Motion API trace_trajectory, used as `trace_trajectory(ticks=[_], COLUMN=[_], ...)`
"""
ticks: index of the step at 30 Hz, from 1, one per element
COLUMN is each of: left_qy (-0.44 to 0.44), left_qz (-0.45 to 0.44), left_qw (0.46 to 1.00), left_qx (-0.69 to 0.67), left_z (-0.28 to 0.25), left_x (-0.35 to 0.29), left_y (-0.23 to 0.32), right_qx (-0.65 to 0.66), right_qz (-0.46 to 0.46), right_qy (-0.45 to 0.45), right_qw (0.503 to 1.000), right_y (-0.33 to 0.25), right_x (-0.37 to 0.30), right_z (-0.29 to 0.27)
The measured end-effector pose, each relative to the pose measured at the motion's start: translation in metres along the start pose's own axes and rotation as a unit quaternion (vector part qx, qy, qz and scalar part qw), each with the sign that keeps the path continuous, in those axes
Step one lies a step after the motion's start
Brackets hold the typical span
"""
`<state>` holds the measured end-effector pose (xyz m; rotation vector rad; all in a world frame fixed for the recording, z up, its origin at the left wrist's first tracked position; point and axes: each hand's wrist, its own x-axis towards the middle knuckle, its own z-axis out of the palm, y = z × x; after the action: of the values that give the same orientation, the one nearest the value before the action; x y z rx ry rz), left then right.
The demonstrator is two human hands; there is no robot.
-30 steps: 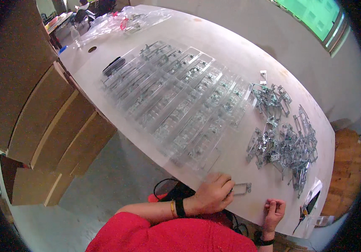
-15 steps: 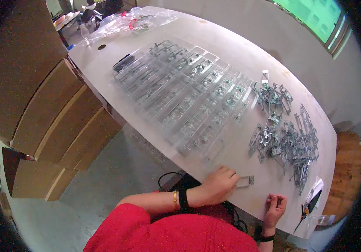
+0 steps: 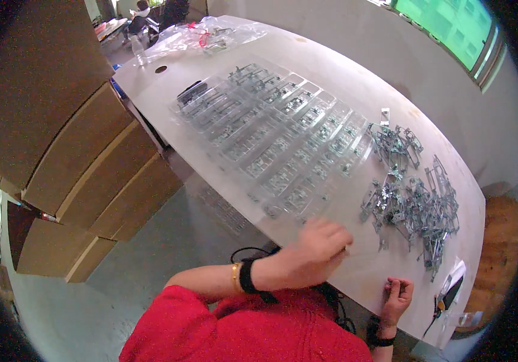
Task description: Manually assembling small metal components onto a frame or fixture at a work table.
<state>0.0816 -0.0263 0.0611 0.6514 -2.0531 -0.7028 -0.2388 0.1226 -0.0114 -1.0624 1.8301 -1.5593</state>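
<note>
Currently, left hand (image 3: 324, 246), lower centre, blurred: fingers bent, grip cannot be told. Right hand (image 3: 397, 295), lower right: fingers curled, contents unclear. Silver-grey metal brackets (image 3: 414, 208) heaped right of centre, beside clear compartmented plastic trays (image 3: 271, 136).

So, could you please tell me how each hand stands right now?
Left hand: blurred; whether open or holding anything cannot be told.
Right hand: curled closed; whether it holds anything cannot be told.
</note>
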Motion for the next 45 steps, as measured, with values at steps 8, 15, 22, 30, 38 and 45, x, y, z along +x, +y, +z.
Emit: trace_trajectory(ticks=[8,15,22,30,38,45], left_qy=[0.316,0.353,0.278,0.244,0.239,0.244], left_qz=[-0.099,-0.166,-0.179,-0.189,-0.184,-0.213], left_qw=[0.922,0.878,0.874,0.870,0.871,0.871], left_qx=[0.198,0.276,0.356,0.385,0.389,0.369], left_z=[-0.123,-0.162,-0.155,-0.147,-0.142,-0.136], left_x=[0.021,0.024,0.033,0.036,0.036,0.037], left_y=[-0.016,-0.062,-0.087,-0.103,-0.105,-0.101], right_qx=[-0.009,-0.047,-0.056,-0.057,-0.058,-0.043], right_qz=[-0.003,0.037,0.019,0.048,0.046,0.056], right_qy=[0.002,0.014,0.027,0.026,0.041,0.037], right_qw=[1.000,0.998,0.998,0.997,0.996,0.997], right_y=[0.007,-0.008,0.006,0.009,0.011,0.007], right_x=[0.001,0.001,0.004,0.004,0.003,0.002], right_z=[-0.003,0.006,0.000,-0.005,-0.004,-0.004])
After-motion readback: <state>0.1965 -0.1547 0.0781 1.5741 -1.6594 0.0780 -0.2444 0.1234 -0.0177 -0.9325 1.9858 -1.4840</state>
